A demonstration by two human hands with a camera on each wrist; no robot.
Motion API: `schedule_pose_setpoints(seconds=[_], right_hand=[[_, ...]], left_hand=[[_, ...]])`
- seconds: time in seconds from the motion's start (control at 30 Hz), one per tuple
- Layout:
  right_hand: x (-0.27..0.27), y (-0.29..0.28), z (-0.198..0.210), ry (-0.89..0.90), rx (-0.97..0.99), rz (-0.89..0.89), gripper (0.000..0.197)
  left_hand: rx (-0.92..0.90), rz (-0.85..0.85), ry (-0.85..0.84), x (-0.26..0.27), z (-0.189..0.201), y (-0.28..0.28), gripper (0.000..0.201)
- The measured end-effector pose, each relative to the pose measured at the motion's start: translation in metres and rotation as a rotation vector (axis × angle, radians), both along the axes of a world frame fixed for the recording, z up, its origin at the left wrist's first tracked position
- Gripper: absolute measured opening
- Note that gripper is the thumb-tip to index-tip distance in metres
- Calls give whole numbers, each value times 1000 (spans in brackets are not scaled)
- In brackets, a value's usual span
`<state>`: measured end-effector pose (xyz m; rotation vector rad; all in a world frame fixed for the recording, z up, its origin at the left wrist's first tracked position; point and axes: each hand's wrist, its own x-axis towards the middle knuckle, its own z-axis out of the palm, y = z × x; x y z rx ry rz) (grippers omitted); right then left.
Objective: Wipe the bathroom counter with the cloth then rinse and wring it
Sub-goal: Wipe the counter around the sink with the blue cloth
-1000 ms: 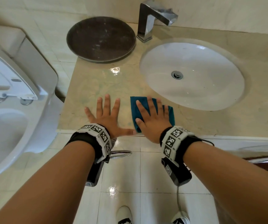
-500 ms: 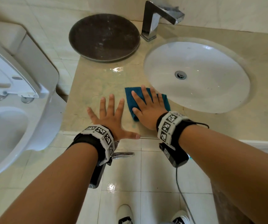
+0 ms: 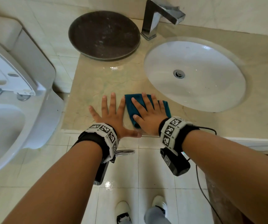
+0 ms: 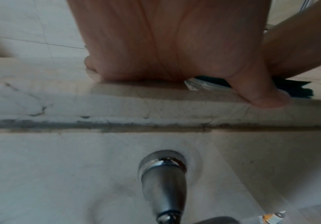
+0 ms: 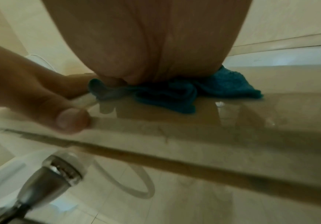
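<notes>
Item, as we logged it: teal cloth (image 3: 130,109), soft and seemingly damp (likely limp, best gathered by an edge), lay on the worktop (image 3: 97,81) beside the sink (image 3: 194,75) under our right hand (image 3: 149,117), fingers flat; left hand (image 3: 112,117) splayed alongside.

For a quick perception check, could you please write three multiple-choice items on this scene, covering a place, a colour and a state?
1. Where is the cloth?
A. in the sink
B. on the counter in front of the sink
C. on the floor

2. What colour is the cloth?
A. teal
B. white
C. red

3. How is the right hand?
A. fist in the air
B. pinching the faucet
C. flat, fingers straight, pressing the cloth

Answers:
1 B, it lies on the counter near the sink rim.
2 A, teal in the head and right wrist views.
3 C, its fingers lie spread on the cloth; the left hand rests flat beside it.
</notes>
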<state>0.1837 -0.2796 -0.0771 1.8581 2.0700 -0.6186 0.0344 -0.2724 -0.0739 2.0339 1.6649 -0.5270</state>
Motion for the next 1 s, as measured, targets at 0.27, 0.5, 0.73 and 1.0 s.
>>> schedule_pose_setpoints(seconds=[0.27,0.5,0.73,1.0], right_hand=[[-6,49,0,9,33,-34,61],[11,25,-6,35,49,46,61],[84,-17,-7,4,52,-50,58],[150,-53,-5,-142,81,-488,58]], left_hand=[[-1,9,17,1,-6,2,136],[-44,11,52,2,0,4,135],[-54,9,48,1,3,4,135],[-47,-10,27,0,5,3,134]])
